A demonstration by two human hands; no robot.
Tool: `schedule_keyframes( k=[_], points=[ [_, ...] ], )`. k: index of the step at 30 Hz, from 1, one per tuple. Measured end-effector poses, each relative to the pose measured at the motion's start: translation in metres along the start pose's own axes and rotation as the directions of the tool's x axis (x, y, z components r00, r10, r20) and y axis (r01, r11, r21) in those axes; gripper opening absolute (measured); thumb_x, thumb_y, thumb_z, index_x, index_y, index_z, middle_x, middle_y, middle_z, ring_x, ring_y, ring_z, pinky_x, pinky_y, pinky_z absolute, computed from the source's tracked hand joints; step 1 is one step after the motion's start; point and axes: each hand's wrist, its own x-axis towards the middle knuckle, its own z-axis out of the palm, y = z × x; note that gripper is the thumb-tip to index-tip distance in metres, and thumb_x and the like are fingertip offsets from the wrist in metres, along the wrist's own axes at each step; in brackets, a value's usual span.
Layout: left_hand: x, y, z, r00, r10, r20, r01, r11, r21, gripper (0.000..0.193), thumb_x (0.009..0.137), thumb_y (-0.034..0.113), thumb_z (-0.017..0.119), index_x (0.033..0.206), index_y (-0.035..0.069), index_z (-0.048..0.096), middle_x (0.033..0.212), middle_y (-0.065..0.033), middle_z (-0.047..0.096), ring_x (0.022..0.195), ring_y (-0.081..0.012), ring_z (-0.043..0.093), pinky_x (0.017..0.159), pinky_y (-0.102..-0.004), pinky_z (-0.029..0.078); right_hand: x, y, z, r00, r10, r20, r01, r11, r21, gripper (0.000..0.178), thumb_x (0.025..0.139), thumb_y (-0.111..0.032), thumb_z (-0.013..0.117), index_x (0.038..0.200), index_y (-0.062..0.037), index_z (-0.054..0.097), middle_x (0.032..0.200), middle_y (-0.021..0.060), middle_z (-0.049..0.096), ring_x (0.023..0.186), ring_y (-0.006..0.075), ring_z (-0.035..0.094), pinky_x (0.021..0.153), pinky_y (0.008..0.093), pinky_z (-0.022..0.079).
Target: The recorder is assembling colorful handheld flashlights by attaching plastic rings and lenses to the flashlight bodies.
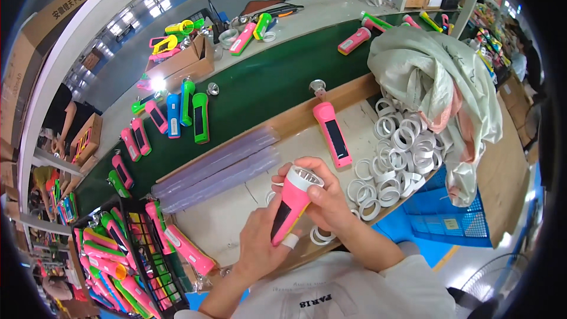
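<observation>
Counting from the middle, one pink flashlight is in the hands, and one more pink flashlight with a dark panel lies at the far edge of the pale work tray. Two bundles of clear sheeting lie side by side on the tray's left part. White rings heap on its right, overlapping too much to count. On the green belt beyond, to the left, stand out one blue flashlight, two green flashlights just right of it and four pink flashlights to its left; two pink flashlights lie between crate and tray.

The near left black crate is crammed with pink, green, yellow and blue flashlights, too mixed to number. A far cardboard box holds yellow, pink and green parts. One pale sack slumps over the far right, its contents hidden, and one blue basket sits below the tray's right side.

The held flashlight is above the near middle of the tray, tilted, its white-ringed head far and its tail near. The left hand wraps its body from the left; the right hand curls around the head from the right, thumb by the white rim, both closed on it
</observation>
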Motion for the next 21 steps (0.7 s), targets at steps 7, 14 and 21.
schedule_keyframes(
  k=[7,14,21],
  points=[
    [-0.026,0.027,-0.002,0.62,-0.276,0.735,0.737,-0.116,-0.665,0.067,0.073,0.007,0.075,0.129,0.006,0.038,0.09,-0.0068,0.057,0.077,-0.0111,0.057,0.066,-0.0248,0.047,-0.006,0.011,0.014,1.0,0.002,0.019,-0.007,0.965,0.262,0.031,0.076,-0.023,0.071,0.093,-0.0127,0.048,0.095,0.014,0.058,0.106,0.03,0.06,0.106,0.0499,0.039],
    [-0.034,0.005,0.028,0.91,-0.395,0.128,0.413,0.826,-0.383,0.053,0.075,0.019,0.074,0.112,0.002,0.04,0.089,-0.0146,0.062,0.073,-0.028,0.062,0.066,-0.0392,0.051,-0.017,0.014,0.008,0.983,-0.146,-0.108,0.12,0.968,-0.221,0.018,0.079,-0.005,0.061,0.088,-0.0091,0.045,0.098,0.0166,0.059,0.1,0.0332,0.063,0.102,0.049,0.041],
    [-0.024,-0.017,0.042,0.948,-0.315,0.037,0.313,0.912,-0.264,0.053,0.075,0.017,0.074,0.115,0.003,0.042,0.09,-0.0181,0.064,0.075,-0.0347,0.066,0.063,-0.0409,0.053,-0.009,0.021,-0.004,0.98,-0.02,-0.197,0.005,0.997,-0.079,0.032,0.09,-0.023,0.064,0.113,-0.0059,0.049,0.112,0.0161,0.057,0.112,0.0315,0.057,0.098,0.0464,0.047]
  ],
)
